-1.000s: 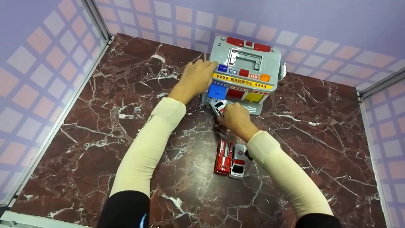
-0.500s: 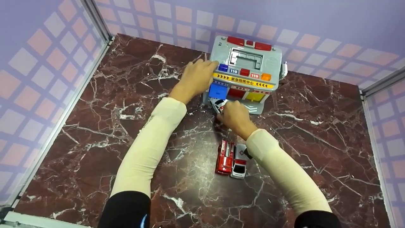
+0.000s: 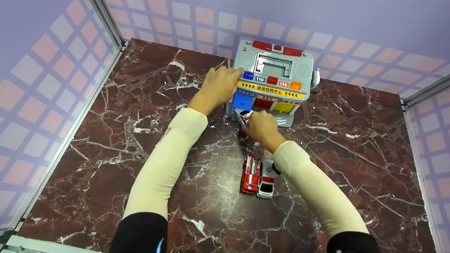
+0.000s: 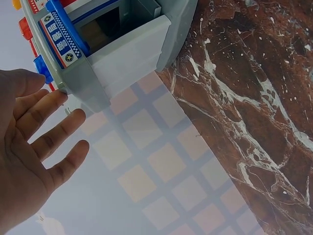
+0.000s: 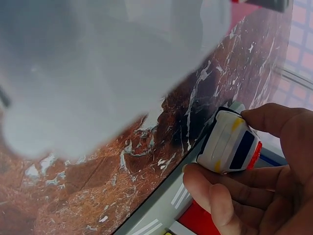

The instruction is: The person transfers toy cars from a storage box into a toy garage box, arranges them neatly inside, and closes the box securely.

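Observation:
My left hand (image 3: 219,84) rests at the left roof edge of a grey toy emergency station (image 3: 299,63). In the left wrist view its fingers (image 4: 58,129) are spread and mostly straight, with a fingertip touching the roof corner. The station's blue door (image 3: 242,101) stands raised over its bay. Below that door, my right hand (image 3: 262,128) pinches a white toy police car (image 3: 242,115) between thumb and fingers. The car sits askew at the bay's mouth, its nose partly under the door. In the right wrist view, the car's rear end (image 5: 222,142) faces the camera.
A red toy fire truck (image 3: 250,175) and a white toy ambulance (image 3: 266,181) stand side by side on the marbled tabletop (image 3: 197,196), nearer the person. The red door (image 3: 262,103) and yellow door (image 3: 282,107) are down. Tiled-pattern walls enclose the table.
The police car has shifted slightly forward under the blue door with my right hand. My left hand stays at the station's edge.

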A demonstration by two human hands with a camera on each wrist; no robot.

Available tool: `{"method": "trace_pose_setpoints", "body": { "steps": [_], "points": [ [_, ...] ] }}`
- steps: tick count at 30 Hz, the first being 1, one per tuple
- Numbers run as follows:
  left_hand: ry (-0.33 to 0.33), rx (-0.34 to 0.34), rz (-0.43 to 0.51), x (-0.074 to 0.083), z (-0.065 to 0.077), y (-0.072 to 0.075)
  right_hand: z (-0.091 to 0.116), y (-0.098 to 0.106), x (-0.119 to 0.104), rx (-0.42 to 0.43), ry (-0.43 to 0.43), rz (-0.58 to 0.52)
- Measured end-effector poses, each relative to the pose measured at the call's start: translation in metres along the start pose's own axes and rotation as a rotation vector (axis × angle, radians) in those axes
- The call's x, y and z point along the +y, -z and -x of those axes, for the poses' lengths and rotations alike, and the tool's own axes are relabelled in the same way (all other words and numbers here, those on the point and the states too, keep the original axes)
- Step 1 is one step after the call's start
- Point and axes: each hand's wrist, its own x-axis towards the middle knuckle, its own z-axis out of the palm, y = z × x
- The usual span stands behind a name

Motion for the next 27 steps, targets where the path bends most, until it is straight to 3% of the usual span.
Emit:
{"method": "trace_pose_setpoints", "body": {
  "steps": [8,16,21,27],
  "points": [
    [-0.002,0.009,-0.019,0.000,0.001,0.000,-0.006,0.002,-0.003,-0.059,-0.035,-0.004],
    [-0.004,0.005,-0.022,0.001,0.000,0.001,-0.007,0.000,-0.005,-0.048,-0.043,-0.041],
    [-0.006,0.000,-0.018,0.002,0.000,0.003,-0.009,-0.002,-0.005,-0.013,-0.060,-0.099],
    [-0.002,-0.006,-0.010,0.001,-0.001,0.003,-0.011,0.000,-0.005,-0.028,-0.119,-0.219]
  ]
}}
